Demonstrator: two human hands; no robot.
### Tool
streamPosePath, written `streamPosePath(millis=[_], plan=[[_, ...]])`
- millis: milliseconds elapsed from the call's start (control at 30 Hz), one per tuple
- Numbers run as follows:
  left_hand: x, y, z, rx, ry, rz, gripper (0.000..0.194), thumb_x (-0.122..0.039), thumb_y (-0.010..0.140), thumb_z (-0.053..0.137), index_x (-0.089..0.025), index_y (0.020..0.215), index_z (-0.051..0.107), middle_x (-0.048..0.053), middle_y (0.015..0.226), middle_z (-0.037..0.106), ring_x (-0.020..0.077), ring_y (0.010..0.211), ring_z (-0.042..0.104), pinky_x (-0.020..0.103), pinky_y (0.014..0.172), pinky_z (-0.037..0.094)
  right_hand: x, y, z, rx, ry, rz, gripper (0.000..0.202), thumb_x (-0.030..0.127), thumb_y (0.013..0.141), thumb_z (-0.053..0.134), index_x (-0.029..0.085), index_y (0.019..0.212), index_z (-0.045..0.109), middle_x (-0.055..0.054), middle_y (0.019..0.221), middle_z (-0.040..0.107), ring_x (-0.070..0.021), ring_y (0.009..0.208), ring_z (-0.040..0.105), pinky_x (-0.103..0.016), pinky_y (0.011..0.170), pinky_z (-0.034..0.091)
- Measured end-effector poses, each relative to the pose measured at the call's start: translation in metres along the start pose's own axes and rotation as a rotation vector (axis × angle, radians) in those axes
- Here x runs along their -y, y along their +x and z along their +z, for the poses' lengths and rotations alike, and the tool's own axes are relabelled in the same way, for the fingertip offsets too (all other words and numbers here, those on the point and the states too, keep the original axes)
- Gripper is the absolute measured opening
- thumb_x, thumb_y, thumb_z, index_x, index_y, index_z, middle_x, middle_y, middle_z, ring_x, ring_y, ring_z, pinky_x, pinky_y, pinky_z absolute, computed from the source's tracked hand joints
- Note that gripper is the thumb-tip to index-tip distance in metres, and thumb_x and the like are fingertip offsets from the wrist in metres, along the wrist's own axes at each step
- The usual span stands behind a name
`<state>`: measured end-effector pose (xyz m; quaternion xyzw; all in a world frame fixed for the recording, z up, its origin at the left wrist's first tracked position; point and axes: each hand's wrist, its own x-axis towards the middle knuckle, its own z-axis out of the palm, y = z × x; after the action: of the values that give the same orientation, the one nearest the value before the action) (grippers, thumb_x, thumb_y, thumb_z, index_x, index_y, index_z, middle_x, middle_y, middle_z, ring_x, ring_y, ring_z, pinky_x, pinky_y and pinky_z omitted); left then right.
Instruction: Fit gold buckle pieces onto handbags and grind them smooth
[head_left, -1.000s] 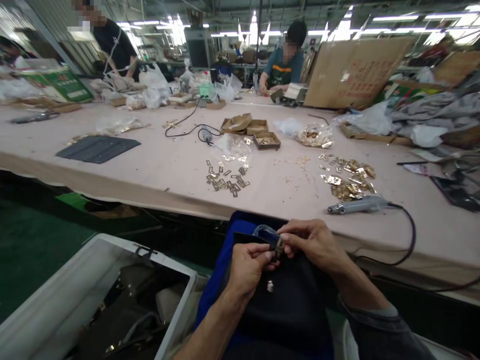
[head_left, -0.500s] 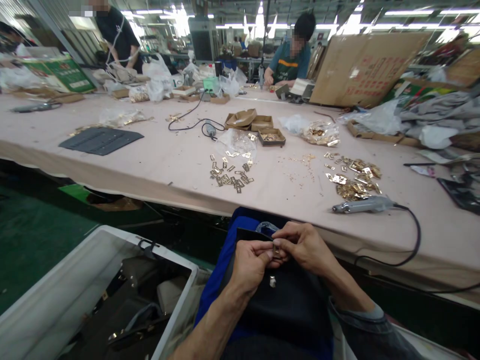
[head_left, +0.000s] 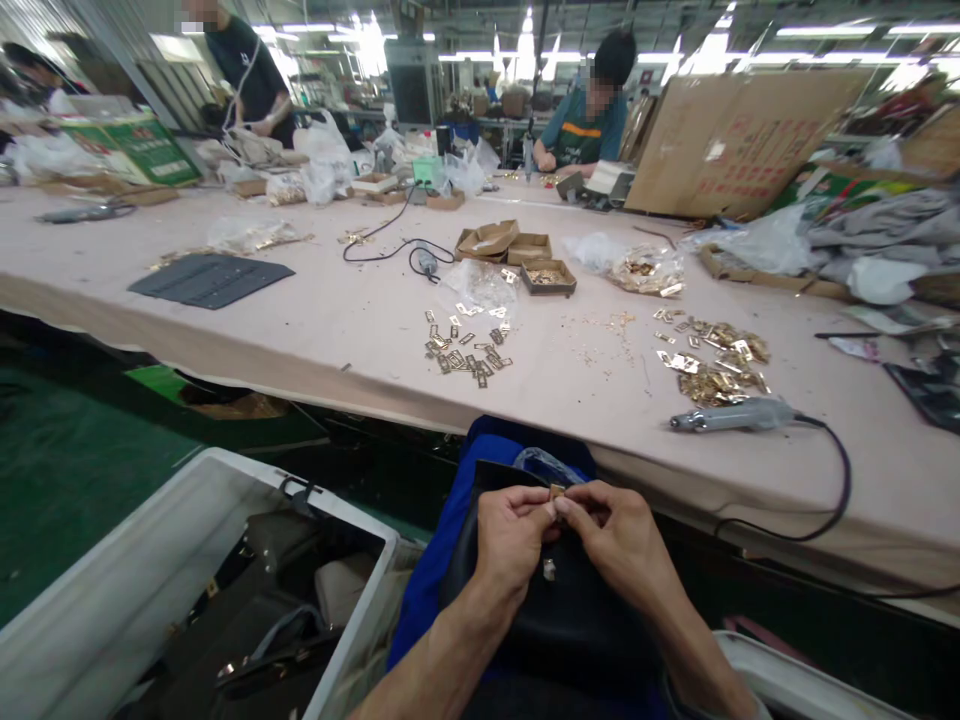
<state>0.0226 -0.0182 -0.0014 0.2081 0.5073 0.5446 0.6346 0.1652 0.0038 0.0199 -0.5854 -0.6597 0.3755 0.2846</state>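
Pinching one small gold-coloured metal piece [head_left: 556, 491], I have my left hand [head_left: 508, 535] drawn nearly closed on it, thumb against fingers. My right hand [head_left: 619, 530] curls in from the other side with its thumb tip at the piece; how firmly it grips I cannot tell, since my fingers hide most of the contact. The piece pokes up between my two sets of fingertips, directly above one black bag-like item [head_left: 574, 625] on my lap. One shiny metal fitting [head_left: 549, 570] sits on that black surface, just below my thumbs and apart from them. On the table [head_left: 360, 345] ahead I count two loose heaps of metal pieces, one heap [head_left: 466, 352] in the middle and another heap [head_left: 720, 365] to the right, the pieces too many to number. Three small cardboard trays [head_left: 549, 280] stand behind the middle heap. One grey handheld tool [head_left: 754, 415] lies just beside the right heap.
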Motion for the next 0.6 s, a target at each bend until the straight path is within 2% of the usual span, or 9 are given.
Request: streamPosePath(millis=[167, 300, 400, 500, 600], plan=[[0.002, 0.002, -0.004, 0.027, -0.011, -0.019, 0.033, -0.027, 0.057, 0.093, -0.007, 0.082, 0.083, 0.016, 0.081, 0.077, 0.0189, 0.069, 0.068, 0.025, 0.066, 0.054, -0.002, -0.017, 0.013, -0.068, 0.099, 0.021, 0.030, 0.047, 0.092, 0.061, 0.020, 0.090, 0.075, -0.008, 0.090, 0.073, -0.0240, 0.079, 0.068, -0.033, 0.073, 0.052], [-0.004, 0.004, -0.007, 0.013, 0.055, -0.120, 0.032, -0.025, 0.054, 0.090, -0.006, 0.078, 0.081, 0.013, 0.073, 0.073, 0.0149, 0.059, 0.061, 0.022, 0.051, 0.047, -0.004, -0.023, 0.019, -0.101, 0.097, 0.042, 0.034, 0.050, 0.095, 0.057, 0.020, 0.085, 0.070, -0.007, 0.081, 0.072, -0.0222, 0.071, 0.065, -0.032, 0.067, 0.048], [-0.010, 0.006, -0.006, 0.075, 0.027, -0.207, 0.033, -0.034, 0.056, 0.090, -0.008, 0.069, 0.074, 0.006, 0.062, 0.064, 0.0109, 0.052, 0.052, 0.019, 0.042, 0.036, -0.004, -0.025, 0.018, -0.090, 0.020, -0.016, 0.034, 0.047, 0.096, 0.056, 0.021, 0.079, 0.066, -0.005, 0.072, 0.066, -0.0194, 0.062, 0.057, -0.031, 0.061, 0.041], [-0.010, 0.008, -0.003, 0.080, 0.010, -0.247, 0.040, -0.040, 0.054, 0.092, -0.010, 0.060, 0.067, 0.003, 0.057, 0.057, 0.0094, 0.049, 0.048, 0.018, 0.039, 0.027, -0.003, -0.027, 0.016, -0.090, -0.039, -0.061, 0.032, 0.043, 0.097, 0.056, 0.021, 0.075, 0.064, -0.004, 0.068, 0.062, -0.0181, 0.060, 0.053, -0.030, 0.058, 0.037], [-0.005, 0.010, -0.001, 0.044, -0.002, -0.242, 0.038, -0.036, 0.051, 0.092, -0.010, 0.057, 0.065, 0.002, 0.053, 0.054, 0.0085, 0.047, 0.046, 0.019, 0.040, 0.025, -0.002, -0.030, 0.015, -0.080, -0.036, -0.067, 0.031, 0.043, 0.096, 0.056, 0.021, 0.076, 0.065, -0.004, 0.070, 0.064, -0.0178, 0.061, 0.053, -0.030, 0.059, 0.037]])
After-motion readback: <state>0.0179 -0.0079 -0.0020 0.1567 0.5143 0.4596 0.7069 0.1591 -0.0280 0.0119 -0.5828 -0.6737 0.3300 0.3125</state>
